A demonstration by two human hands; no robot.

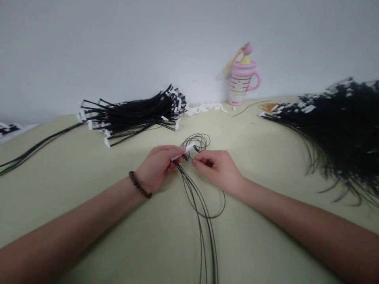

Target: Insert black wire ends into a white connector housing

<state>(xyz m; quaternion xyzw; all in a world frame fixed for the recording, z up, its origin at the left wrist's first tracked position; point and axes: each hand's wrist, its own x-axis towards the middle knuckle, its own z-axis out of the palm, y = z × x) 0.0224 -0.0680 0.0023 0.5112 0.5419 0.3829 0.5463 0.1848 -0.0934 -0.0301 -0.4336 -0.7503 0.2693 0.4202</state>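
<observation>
My left hand (161,163) is closed on a slim white connector (189,148), thumb on top, near the middle of the table. Thin black wires (204,209) run from the connector down toward me, and one of them bends out into a loop on the right. Beyond the fingers lies a loose tangle of black wire (204,138). Just right of the connector, my right hand (216,167) pinches with thumb and forefinger at a thin black wire. Its other fingers are curled in, and the pinched end is too small to see clearly.
Behind my left hand lies a bundle of black cables (133,112) with white ends. Loose white connectors (207,107) are scattered by the wall, near a pink-striped cup (240,81). A large heap of black wires (346,126) covers the right side of the pale table (118,244).
</observation>
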